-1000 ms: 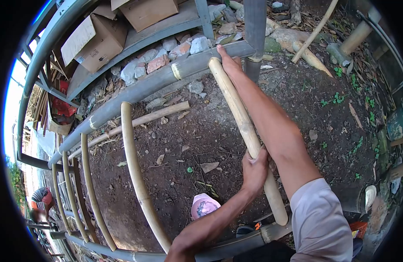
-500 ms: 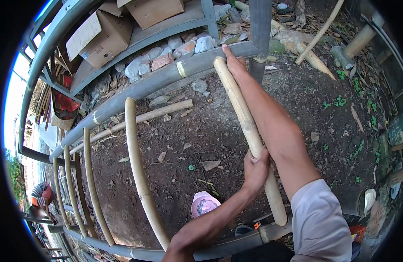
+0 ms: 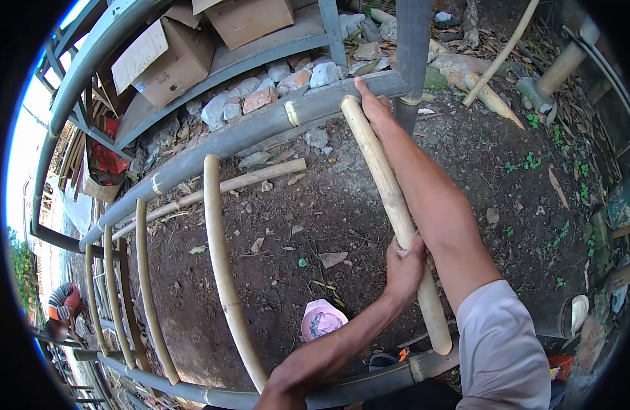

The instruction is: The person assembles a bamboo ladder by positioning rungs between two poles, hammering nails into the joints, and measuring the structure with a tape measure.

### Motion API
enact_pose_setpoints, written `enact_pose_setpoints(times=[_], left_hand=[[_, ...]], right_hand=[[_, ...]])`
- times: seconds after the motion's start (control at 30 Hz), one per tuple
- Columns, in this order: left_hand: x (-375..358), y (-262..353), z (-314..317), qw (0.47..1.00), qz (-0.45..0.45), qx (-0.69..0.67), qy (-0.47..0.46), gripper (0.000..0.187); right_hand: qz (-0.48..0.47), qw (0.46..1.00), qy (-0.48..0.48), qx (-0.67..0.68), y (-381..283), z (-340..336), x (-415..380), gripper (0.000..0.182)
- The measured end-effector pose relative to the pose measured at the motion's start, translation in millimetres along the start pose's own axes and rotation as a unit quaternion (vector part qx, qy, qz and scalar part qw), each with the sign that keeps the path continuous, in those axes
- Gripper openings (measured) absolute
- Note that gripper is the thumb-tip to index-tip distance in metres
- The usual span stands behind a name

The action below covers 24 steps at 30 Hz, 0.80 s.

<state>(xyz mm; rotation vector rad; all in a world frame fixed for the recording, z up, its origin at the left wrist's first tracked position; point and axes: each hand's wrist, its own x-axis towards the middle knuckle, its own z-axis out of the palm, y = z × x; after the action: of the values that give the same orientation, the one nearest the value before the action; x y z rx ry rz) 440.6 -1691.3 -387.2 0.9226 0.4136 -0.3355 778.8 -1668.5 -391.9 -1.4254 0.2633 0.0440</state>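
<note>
A pale bamboo pole [image 3: 378,164] slants across two thick grey bamboo rails, the far rail [image 3: 253,124] and the near rail [image 3: 376,384]. Around the lower half of this pole my left hand [image 3: 405,265] is closed. My right hand [image 3: 375,106] is at the far rail beside the pole's upper end, one digit stretched over the rail and the others curled and partly hidden. The pole's lower end lies at the near rail. Further left, a second pale rung [image 3: 223,266] and several thinner ones span the same rails.
Cardboard boxes [image 3: 168,65] sit on a grey shelf [image 3: 226,65] at the upper left, above a row of stones [image 3: 260,99]. A pink cap [image 3: 323,320] lies on the soil below. A grey upright post [image 3: 413,48] stands beyond the rail. Another person [image 3: 65,303] is at far left.
The view has shifted slightly, so the rails and rungs appear a little further right and lower. Both hands keep nearly the same places on the pole and rail.
</note>
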Motion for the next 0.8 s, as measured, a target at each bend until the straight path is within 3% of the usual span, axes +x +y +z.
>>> enact_pose_setpoints(times=[0.3, 0.4, 0.6, 0.7, 0.8], left_hand=[[-2.5, -1.5, 2.6, 1.0, 0.021, -0.005, 0.015, 0.041], [-2.1, 1.0, -2.9, 1.0, -0.002, 0.027, -0.007, 0.041], [-2.2, -1.3, 1.5, 1.0, 0.016, 0.012, 0.012, 0.042], [-6.8, 0.8, 11.0, 0.997, 0.049, -0.017, 0.05, 0.018], [-7.5, 1.6, 10.3, 0.998, 0.056, -0.021, 0.027, 0.019]], right_hand=[[0.025, 0.999, 0.007, -0.025, -20.7, -2.4, -28.8, 0.099], [-0.008, 0.997, 0.053, -0.047, -9.1, 1.7, -11.9, 0.096], [0.024, 0.999, 0.027, -0.019, -15.6, -1.1, -22.9, 0.094], [0.015, 0.999, 0.022, -0.03, -12.1, -2.0, -16.4, 0.093], [-0.038, 0.998, 0.045, -0.022, 5.2, 2.9, 7.2, 0.089]])
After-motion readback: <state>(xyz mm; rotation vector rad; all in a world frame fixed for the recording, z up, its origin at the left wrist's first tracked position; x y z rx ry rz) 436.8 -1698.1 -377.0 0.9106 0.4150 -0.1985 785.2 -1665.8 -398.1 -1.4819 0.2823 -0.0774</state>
